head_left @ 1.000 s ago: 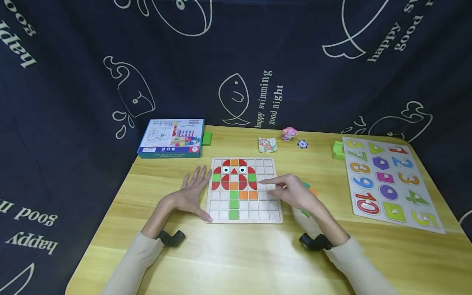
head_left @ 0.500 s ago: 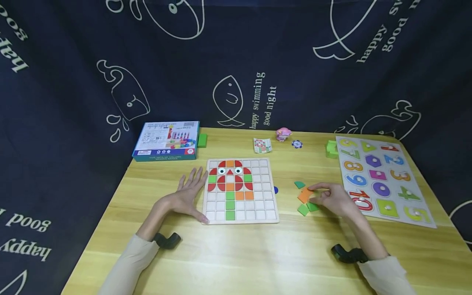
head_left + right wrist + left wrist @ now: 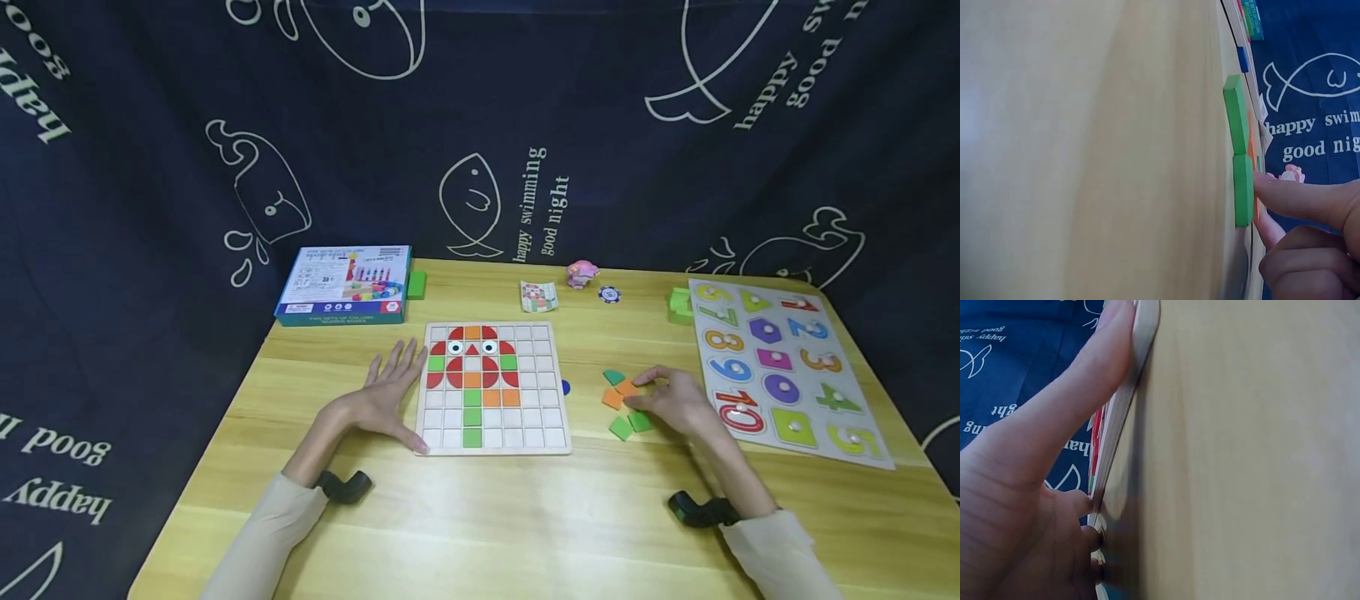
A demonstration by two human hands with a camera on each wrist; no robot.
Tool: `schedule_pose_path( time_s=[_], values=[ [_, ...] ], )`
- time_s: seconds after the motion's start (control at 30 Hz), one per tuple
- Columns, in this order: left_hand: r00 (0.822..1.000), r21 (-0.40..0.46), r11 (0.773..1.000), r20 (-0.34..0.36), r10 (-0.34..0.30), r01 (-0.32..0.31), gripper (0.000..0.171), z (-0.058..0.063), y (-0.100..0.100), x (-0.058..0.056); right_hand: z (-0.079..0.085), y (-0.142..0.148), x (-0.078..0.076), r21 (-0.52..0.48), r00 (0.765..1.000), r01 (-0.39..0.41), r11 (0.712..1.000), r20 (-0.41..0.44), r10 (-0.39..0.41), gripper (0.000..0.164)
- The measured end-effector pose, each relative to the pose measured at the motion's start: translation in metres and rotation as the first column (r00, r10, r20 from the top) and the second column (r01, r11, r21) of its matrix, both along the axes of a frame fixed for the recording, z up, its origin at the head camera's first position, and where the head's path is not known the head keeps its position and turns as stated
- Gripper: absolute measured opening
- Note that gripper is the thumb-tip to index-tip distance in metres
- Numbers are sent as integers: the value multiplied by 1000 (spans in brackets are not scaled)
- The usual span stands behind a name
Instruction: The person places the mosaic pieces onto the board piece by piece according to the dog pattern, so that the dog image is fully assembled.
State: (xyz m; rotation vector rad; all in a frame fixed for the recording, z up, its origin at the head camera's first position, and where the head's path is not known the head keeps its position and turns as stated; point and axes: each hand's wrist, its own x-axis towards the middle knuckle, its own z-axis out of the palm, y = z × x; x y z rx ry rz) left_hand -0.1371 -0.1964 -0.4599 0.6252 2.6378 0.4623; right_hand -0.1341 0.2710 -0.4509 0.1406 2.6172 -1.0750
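Observation:
A square wooden grid board [image 3: 521, 437] lies mid-table, with red, orange and green tiles forming a figure with two eye tiles. Along its left edge rests my left hand [image 3: 378, 407], fingers spread and thumb at the near corner; the left wrist view has the thumb [image 3: 1100, 359] against the board's side. Right of the board, my right hand [image 3: 678, 402] pinches an orange square tile [image 3: 626, 387] between thumb and index finger, low at the table. Around it lie another orange tile [image 3: 612, 399], two green squares [image 3: 620, 428] and a green quarter-round tile [image 3: 613, 377].
A blue round piece [image 3: 566, 387] sits by the board's right edge. Behind are a pattern card [image 3: 539, 297], a pink toy [image 3: 581, 273] and a poker chip [image 3: 610, 294]. A boxed set [image 3: 343, 285] stands back left, a number puzzle board [image 3: 795, 375] at right.
My right hand has left the board's right side for the loose tiles. The two orange tiles, close together half a second ago, now lie slightly apart. My left hand stays at the board's edge.

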Motion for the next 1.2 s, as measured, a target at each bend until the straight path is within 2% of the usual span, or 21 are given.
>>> schedule_pose_path(
  time_s=[0.17, 0.37, 0.43, 0.53, 0.67, 0.8, 0.93, 1.07, 1.2],
  values=[
    [1000, 15, 1000, -14, -4, 4, 153, 2, -1, 1, -1, -6, -3, 77, 994, -77, 994, -77, 83, 35],
    [1000, 14, 1000, -18, -4, 4, 151, 2, -2, 1, 3, -22, 1, 123, 978, -128, 984, -151, 146, 32],
    [1000, 14, 1000, -19, -5, 5, 151, 1, -3, 1, 7, -33, 3, 110, 971, -145, 983, -177, 163, 31],
    [1000, 17, 1000, -18, -5, 5, 151, 1, -2, 2, 13, -58, 8, 64, 949, -219, 974, -219, 227, 29],
    [1000, 13, 1000, -18, -4, 4, 150, 2, -1, 2, 17, -101, 17, -2, 932, -300, 954, -215, 293, 24],
    [1000, 6, 1000, -12, 5, -5, 150, 2, -1, 3, 15, -142, 24, -7, 933, -303, 953, -205, 295, 21],
    [1000, 6, 1000, -10, 1, -1, 150, 1, -1, 3, 10, -168, 28, 13, 937, -286, 958, -207, 283, 20],
    [1000, 6, 1000, -10, -9, 9, 151, 1, 0, 2, 8, -179, 30, 18, 937, -288, 958, -202, 285, 20],
    [1000, 15, 1000, -4, -6, 6, 151, 2, -1, 2, 8, -178, 29, -4, 925, -322, 947, -213, 314, 25]
  ],
)
